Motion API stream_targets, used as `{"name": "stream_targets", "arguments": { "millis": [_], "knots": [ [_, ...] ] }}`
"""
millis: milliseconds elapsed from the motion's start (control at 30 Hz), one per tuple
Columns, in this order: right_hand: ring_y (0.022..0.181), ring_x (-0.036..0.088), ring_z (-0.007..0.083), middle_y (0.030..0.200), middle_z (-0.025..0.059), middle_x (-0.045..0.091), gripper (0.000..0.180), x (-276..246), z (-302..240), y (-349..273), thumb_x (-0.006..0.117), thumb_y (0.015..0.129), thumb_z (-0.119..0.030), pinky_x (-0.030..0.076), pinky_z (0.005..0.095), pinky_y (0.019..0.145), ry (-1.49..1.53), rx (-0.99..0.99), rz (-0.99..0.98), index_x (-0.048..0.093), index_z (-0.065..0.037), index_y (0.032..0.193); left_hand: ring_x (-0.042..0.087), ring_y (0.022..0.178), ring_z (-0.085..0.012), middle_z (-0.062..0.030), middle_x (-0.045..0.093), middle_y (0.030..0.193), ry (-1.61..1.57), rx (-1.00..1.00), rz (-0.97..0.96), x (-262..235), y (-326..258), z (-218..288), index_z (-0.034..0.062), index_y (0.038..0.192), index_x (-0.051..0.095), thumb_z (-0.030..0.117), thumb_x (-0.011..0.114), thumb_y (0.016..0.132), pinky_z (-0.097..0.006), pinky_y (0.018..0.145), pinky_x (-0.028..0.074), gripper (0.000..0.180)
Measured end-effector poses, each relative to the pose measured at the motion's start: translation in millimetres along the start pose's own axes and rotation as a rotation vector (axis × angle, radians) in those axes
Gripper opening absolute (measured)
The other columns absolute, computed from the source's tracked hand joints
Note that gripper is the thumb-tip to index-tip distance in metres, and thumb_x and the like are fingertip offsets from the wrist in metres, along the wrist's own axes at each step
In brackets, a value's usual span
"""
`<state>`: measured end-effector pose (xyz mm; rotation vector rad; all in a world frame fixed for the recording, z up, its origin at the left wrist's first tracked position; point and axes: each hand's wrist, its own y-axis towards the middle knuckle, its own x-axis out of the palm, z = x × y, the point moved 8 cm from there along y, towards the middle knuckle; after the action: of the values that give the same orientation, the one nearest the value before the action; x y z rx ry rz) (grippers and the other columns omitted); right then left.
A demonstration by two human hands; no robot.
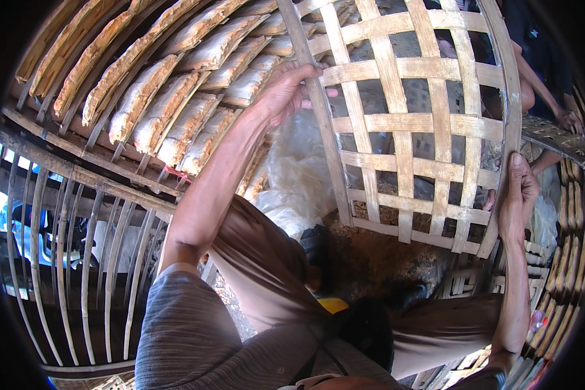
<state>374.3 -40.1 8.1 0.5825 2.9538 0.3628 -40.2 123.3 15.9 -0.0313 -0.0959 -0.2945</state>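
Note:
A woven bamboo tray (pixel 402 123) with a wooden frame is held up before me between both hands. My left hand (pixel 285 93) grips its left rail, thumb on the near face and fingers behind. Lower on the right rail, my right hand (pixel 519 190) is closed, thumb laid along the wood. The weave is open, and only bare strips show on it. Left of the tray, close to my left forearm, rows of thick whitish slabs with crumbly brown edges (pixel 166 110) lean on slatted racks.
A bamboo slat fence (pixel 78 260) curves along the left. Crumpled clear plastic sheeting (pixel 305 169) lies beyond my left knee. Stacked woven trays (pixel 569 260) line the right side. Another person's arm (pixel 543 91) shows at the upper right, near a dark woven panel (pixel 559 138). Brown dirt floor (pixel 377 260) lies below.

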Motion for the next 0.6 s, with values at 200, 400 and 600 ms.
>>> {"name": "stream_targets", "arguments": {
  "millis": [200,400,600],
  "knots": [
    [0.040,0.044,0.0065,0.057,-0.0046,0.045,0.042,6.5,-2.2,0.6,0.056,0.111,-0.041,0.037,0.0255,0.039,-0.026,-0.043,-0.043,0.063,-0.007,0.086,0.079,0.089,-0.0329,-0.0229,0.070,0.112,0.018,-0.006,0.150,-13.3,1.2,-8.2,-0.0093,0.112,0.060,0.017,0.065,0.098,-0.047,0.074,0.070,0.030],
    [0.041,0.044,0.0050,0.057,-0.0053,0.044,0.045,7.8,1.6,-2.1,0.056,0.111,-0.041,0.036,0.0244,0.039,-0.036,-0.026,-0.071,0.062,-0.007,0.083,0.079,0.076,-0.0284,-0.0234,0.075,0.100,0.157,-0.058,0.279,-10.0,-5.6,-6.3,-0.0147,0.121,0.061,0.018,0.066,0.097,-0.036,0.058,0.068,0.041],
    [0.042,0.044,0.0043,0.057,-0.0060,0.044,0.045,15.0,-5.7,-5.2,0.055,0.111,-0.041,0.036,0.0236,0.040,-0.081,-0.046,-0.099,0.060,-0.008,0.082,0.076,0.091,-0.0294,-0.0236,0.066,0.120,0.479,-0.102,0.413,-30.6,-8.1,-9.7,-0.0108,0.131,0.049,0.025,0.070,0.095,-0.042,0.078,0.069,0.054]
  ]
}}
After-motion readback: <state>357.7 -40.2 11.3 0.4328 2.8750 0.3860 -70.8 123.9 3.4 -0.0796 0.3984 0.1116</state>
